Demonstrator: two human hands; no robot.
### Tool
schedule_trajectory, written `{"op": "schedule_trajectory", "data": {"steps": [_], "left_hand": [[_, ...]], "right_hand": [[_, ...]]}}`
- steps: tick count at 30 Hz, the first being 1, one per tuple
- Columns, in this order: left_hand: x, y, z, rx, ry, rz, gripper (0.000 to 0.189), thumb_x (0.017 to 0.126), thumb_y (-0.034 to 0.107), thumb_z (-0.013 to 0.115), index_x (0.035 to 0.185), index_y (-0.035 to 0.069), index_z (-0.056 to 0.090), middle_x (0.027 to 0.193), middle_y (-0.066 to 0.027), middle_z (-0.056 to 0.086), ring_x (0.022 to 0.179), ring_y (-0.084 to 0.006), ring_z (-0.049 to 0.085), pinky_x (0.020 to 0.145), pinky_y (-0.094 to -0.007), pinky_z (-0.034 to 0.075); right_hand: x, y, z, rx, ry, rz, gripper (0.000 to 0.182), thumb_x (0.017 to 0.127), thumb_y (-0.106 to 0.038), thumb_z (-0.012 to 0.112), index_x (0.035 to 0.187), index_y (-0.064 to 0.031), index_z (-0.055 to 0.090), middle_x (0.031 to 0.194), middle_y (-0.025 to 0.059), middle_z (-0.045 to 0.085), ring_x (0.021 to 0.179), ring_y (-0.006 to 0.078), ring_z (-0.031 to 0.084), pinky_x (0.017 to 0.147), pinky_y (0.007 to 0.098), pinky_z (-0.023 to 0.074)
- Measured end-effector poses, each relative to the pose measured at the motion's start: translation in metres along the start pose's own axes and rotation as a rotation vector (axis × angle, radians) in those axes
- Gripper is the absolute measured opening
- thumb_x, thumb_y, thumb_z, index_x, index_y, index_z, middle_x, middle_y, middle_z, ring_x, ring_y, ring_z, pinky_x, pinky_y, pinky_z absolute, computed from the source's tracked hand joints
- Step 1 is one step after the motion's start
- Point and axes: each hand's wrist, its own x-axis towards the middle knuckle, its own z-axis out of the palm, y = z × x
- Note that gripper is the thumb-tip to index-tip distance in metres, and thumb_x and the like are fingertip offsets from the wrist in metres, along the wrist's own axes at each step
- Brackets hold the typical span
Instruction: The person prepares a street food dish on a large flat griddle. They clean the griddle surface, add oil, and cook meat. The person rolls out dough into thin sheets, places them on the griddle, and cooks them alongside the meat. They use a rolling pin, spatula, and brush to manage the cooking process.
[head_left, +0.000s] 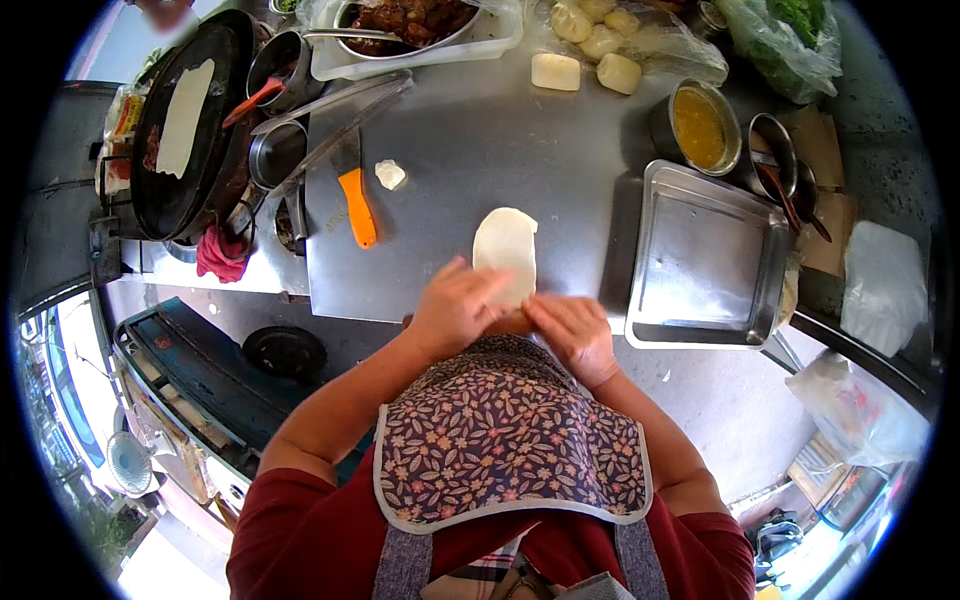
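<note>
A flattened oblong sheet of pale dough lies at the near edge of the steel worktop, its long side pointing away from me. My left hand is blurred, its fingers stretched over the near part of the dough. Beneath my hands runs a brown rod, seemingly a wooden rolling pin, mostly hidden. The fingers of my right hand are curled over its right part, beside the dough's near right corner. To the left lie a scraper with an orange handle and a small dough scrap.
A round griddle at left carries a long dough strip. Metal tongs lie nearby. At right stand a steel tray and a pot of yellow liquid. Dough pieces and a meat bowl sit at the back.
</note>
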Motion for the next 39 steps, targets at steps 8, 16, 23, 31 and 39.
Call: {"op": "schedule_trajectory", "data": {"steps": [8,16,23,31,39], "left_hand": [[0.101,-0.109,0.002,0.274,0.332,-0.235,0.063,0.097,0.038,0.066,0.15,0.007,0.053,0.153,-0.0152,0.056,0.139,-0.0378,0.054,0.113,-0.0554,0.043],[0.061,-0.089,0.023,0.234,0.285,-0.124,0.073,0.088,0.043,0.072,0.15,0.007,0.054,0.159,-0.0142,0.05,0.141,-0.0373,0.053,0.114,-0.0581,0.043],[0.197,-0.128,-0.05,0.175,0.086,-0.379,0.06,0.094,0.044,0.067,0.144,0.011,0.059,0.154,-0.0148,0.054,0.138,-0.0331,0.056,0.11,-0.0537,0.048],[0.127,-0.118,-0.003,0.308,0.293,-0.121,0.056,0.093,0.044,0.067,0.14,0.014,0.063,0.143,-0.0142,0.064,0.125,-0.0362,0.065,0.101,-0.0509,0.054],[0.208,-0.152,-0.031,0.308,0.331,-0.13,0.044,0.097,0.039,0.066,0.133,0.012,0.066,0.132,-0.0102,0.071,0.118,-0.0332,0.068,0.098,-0.0444,0.056]], "right_hand": [[0.185,0.083,0.033,-0.286,0.215,0.245,0.068,0.096,-0.042,0.068,0.155,-0.0129,0.05,0.162,0.0107,0.047,0.147,0.0294,0.046,0.107,0.0454,0.0429],[0.105,0.062,0.051,-0.248,0.107,0.259,0.067,0.097,-0.038,0.067,0.155,-0.011,0.051,0.163,0.0121,0.045,0.146,0.0313,0.048,0.109,0.0433,0.0412],[0.239,0.123,0.022,-0.335,0.345,0.196,0.069,0.099,-0.037,0.064,0.158,-0.0085,0.044,0.163,0.0146,0.044,0.15,0.0326,0.04,0.109,0.0444,0.0392],[0.186,0.091,0.043,-0.318,0.171,0.275,0.069,0.095,-0.037,0.07,0.156,-0.0121,0.049,0.163,0.0141,0.044,0.149,0.0306,0.042,0.112,0.0431,0.0375],[0.262,0.143,0.04,-0.365,0.445,0.192,0.068,0.094,-0.04,0.069,0.152,-0.0111,0.05,0.161,0.017,0.045,0.144,0.0341,0.048,0.111,0.0458,0.0392]]}}
